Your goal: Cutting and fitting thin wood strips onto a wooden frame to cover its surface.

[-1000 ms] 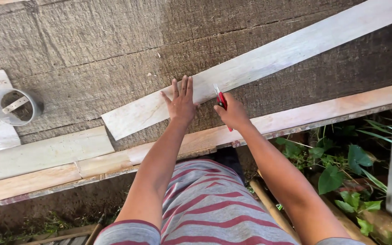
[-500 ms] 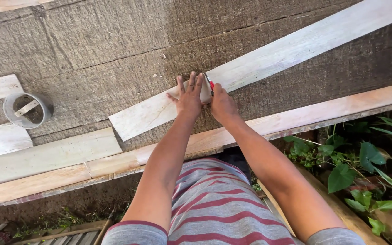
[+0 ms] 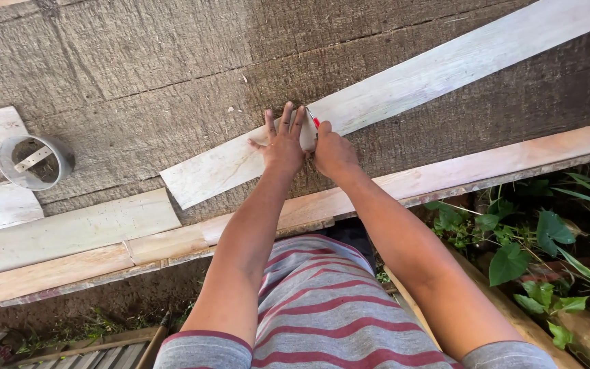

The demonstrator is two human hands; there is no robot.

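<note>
Two bare hands meet on a long pale wooden plank (image 3: pixel 404 89) that lies slantwise across a rough grey-brown wooden surface (image 3: pixel 138 75). The left hand (image 3: pixel 283 145) lies flat on the plank with its fingers spread, pressing the wood down. The right hand (image 3: pixel 333 152) is curled closed just beside it, pinching a slim red-tipped marking tool (image 3: pixel 315 122), probably a pencil or pen, whose tip sits at the plank's face; a small pale piece (image 3: pixel 306 135) stands between the two hands, and I cannot tell what it is. To do this marking well, I judge that the flat hand should keep the plank from shifting while the tool runs in one steady stroke along the pale piece. Off to the left, well apart from the hands, a short round metal ring-shaped can (image 3: pixel 34 160) rests on the surface; only a flat metal strip crosses its inside, nothing else shows in it. More pale boards (image 3: pixel 69 232) lie nearer, and green leaves (image 3: pixel 513 253) grow below right.
</note>
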